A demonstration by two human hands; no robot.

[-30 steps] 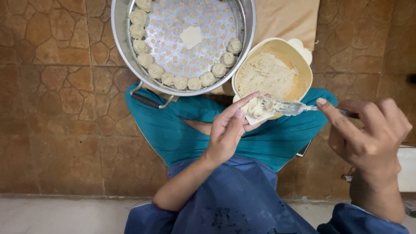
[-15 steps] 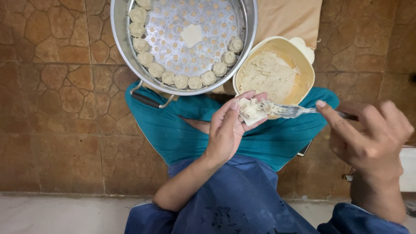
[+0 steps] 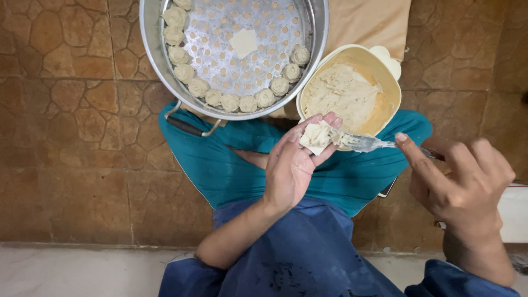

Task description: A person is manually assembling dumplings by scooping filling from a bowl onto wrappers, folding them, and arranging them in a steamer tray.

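Observation:
My left hand (image 3: 294,162) cups a pale dumpling wrapper (image 3: 316,136) with filling on it, held over my lap. My right hand (image 3: 462,184) grips a metal spoon (image 3: 366,143) whose smeared tip presses into the filling on the wrapper. Just beyond the hands stands a cream plastic bowl (image 3: 389,71) holding a pale minced filling (image 3: 341,96). A round metal steamer pot (image 3: 151,49) with a perforated tray sits at the top, with several folded dumplings (image 3: 230,102) lined along its near rim and a square wrapper (image 3: 243,42) lying in the middle.
I sit cross-legged in teal trousers (image 3: 220,165) and a blue top on a brown stone-pattern floor (image 3: 66,137). A tan cloth (image 3: 368,25) lies under the bowl. A white object (image 3: 514,212) sits at the right edge, and a dark flat item (image 3: 388,190) peeks from under my knee.
The spoon tip has shifted slightly on the wrapper, spreading filling. Both hands stay nearly in place.

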